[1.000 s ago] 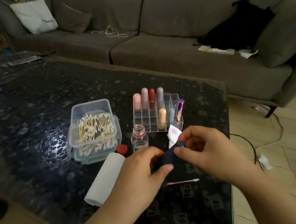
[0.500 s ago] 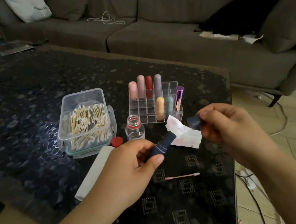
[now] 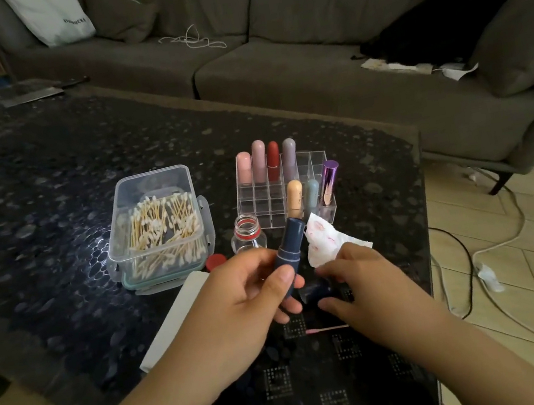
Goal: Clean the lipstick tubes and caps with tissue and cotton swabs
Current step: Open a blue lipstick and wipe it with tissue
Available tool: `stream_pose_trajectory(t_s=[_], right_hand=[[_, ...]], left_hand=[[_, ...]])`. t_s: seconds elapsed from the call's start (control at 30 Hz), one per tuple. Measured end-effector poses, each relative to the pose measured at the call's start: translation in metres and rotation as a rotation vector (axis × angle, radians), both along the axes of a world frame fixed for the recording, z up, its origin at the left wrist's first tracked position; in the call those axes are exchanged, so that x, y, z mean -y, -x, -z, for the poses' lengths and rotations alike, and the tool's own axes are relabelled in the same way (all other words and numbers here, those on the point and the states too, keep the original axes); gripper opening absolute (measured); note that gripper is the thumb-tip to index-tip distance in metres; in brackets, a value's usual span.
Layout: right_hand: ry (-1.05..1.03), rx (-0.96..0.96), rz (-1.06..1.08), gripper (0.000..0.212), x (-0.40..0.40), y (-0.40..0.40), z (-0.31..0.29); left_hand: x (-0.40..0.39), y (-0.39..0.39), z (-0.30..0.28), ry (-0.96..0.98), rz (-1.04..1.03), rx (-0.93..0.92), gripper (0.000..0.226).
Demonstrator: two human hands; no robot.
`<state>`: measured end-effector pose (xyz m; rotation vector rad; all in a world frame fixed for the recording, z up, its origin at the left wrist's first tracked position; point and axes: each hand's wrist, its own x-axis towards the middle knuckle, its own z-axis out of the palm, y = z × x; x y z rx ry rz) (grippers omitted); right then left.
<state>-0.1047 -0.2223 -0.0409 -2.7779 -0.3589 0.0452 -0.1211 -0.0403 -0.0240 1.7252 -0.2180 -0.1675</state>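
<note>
We hold the navy tube (image 3: 288,251) upright in our left hand (image 3: 239,305), thumb and fingers closed round its lower half, its open top tilted toward the organizer (image 3: 303,176). Our right hand (image 3: 368,286) is low over the table (image 3: 48,186), fingers curled loosely about the dark cap (image 3: 317,292), which seems to rest on the glass; whether that grip is pinching the cap or letting it go we cannot tell. We judge this to be the step between uncapping and wiping. Next we need a free right hand to lift the tissue (image 3: 328,241), lying just beside the tube and already smeared pink, or the used swab (image 3: 326,328) near our wrist. The tube looks matte blue with a pale ring at its waist; no stain shows on it from here. Fresh swabs fill the box (image 3: 159,232); a small open bottle (image 3: 248,236) stands near.
</note>
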Motion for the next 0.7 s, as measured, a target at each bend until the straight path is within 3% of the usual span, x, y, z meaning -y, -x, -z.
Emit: stream_pose_trajectory(t_s=[0.13,0.27,0.4,0.53,0.7], right_hand=[[-0.407,0.162,0.122,0.03,-0.004,0.009,-0.018],[-0.815,0.087,0.14,0.032,-0.009,0.02,-0.036],[-0.954,0.043,0.124,0.028,-0.011,0.021,-0.035],[-1.057,-0.008,0.09,0.031,-0.006,0.02,-0.036],[-1.133,-0.074,0.015,0.017,-0.003,0.02,-0.038]], left_hand=[[0.002,0.0,0.0,0.026,0.008,0.013,0.013],[0.007,0.001,0.003,0.009,-0.034,0.076,0.007],[0.014,0.004,0.004,0.021,-0.085,0.127,0.024],[0.018,0.003,0.004,0.037,-0.105,0.131,0.021],[0.02,0.003,0.004,0.046,-0.057,0.109,0.026]])
